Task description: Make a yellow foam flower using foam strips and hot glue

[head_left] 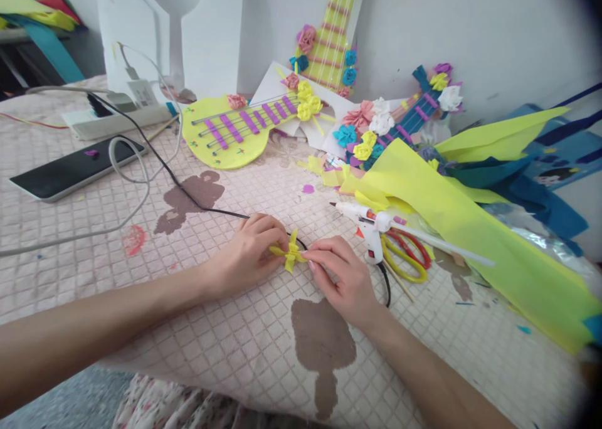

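Note:
A small yellow paper flower [292, 253] with several narrow petals is held just above the quilted cloth between my two hands. My left hand [261, 246] pinches a petal on its left side, fingers curled together. From the right, my right hand [342, 278] grips the tip of another petal between thumb and forefinger. To the right of that hand lies a white hot glue gun [370, 225] with a glue stick out of its back. Yellow-and-red handled scissors [405, 259] lie partly under it.
Yellow crepe paper [451, 216] spreads along the right. A yellow paper guitar [230, 134] and a blue one with flowers [414, 120] lie at the back. On the left are a phone [78, 165], a power strip [117, 123] and a black cord [176, 181] crossing behind my hands.

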Demonstrator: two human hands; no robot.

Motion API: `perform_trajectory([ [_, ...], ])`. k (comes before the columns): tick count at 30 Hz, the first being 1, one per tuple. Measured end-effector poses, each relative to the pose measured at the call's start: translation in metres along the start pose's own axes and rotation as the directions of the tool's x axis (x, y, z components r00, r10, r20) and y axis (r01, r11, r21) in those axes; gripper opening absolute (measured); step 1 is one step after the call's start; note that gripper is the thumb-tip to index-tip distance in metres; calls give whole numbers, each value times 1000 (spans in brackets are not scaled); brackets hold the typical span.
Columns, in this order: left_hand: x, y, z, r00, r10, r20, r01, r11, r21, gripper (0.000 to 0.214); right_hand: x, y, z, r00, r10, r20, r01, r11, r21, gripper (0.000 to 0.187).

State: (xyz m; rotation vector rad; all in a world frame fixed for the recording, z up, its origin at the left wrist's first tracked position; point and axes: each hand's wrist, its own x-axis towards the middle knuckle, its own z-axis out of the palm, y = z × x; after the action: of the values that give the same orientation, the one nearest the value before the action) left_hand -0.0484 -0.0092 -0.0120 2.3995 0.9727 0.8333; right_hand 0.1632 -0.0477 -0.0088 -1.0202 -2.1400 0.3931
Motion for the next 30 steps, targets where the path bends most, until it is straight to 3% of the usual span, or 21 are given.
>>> perform_trajectory([
  [4, -1, -2, 0, 1000, 4, -19, -4, 1000, 5, 11, -2, 1, -12, 999, -37, 38, 39, 998, -45, 23],
  [7, -1, -5, 1, 1000, 16, -7, -16, 1000, 21, 16, -5, 2, -27, 983, -73, 167, 92, 990, -104, 13],
  [9, -1, -8, 2, 1000, 23, -12, -22, 999, 23, 18, -9, 2, -37, 960, -76, 270, 117, 983, -142, 17],
  [12, 0, -9, 3, 999, 28, -31, -27, 999, 22, 19, -15, 1, -55, 935, -11, 354, 76, 982, -173, 24],
  [15, 1, -8, 2, 999, 17, -38, -16, 999, 33, 20, -22, 5, -80, 908, 132, 399, -53, 978, -202, 24],
  [17, 1, -8, 2, 999, 12, -37, -10, 999, 42, 20, -27, 12, -98, 894, 248, 372, -156, 953, -260, 22],
  [22, 3, -8, 2, 999, 11, -47, -8, 998, 61, 19, -41, 40, -119, 857, 507, 91, -410, 779, -474, 8],
  [24, 3, -9, 3, 998, 17, -53, -13, 998, 66, 20, -44, 51, -113, 850, 525, 33, -447, 754, -481, 8],
  [30, 3, -8, 2, 999, 13, -49, -11, 999, 46, 22, -42, 69, -89, 895, 446, 14, -379, 776, -504, 6],
])
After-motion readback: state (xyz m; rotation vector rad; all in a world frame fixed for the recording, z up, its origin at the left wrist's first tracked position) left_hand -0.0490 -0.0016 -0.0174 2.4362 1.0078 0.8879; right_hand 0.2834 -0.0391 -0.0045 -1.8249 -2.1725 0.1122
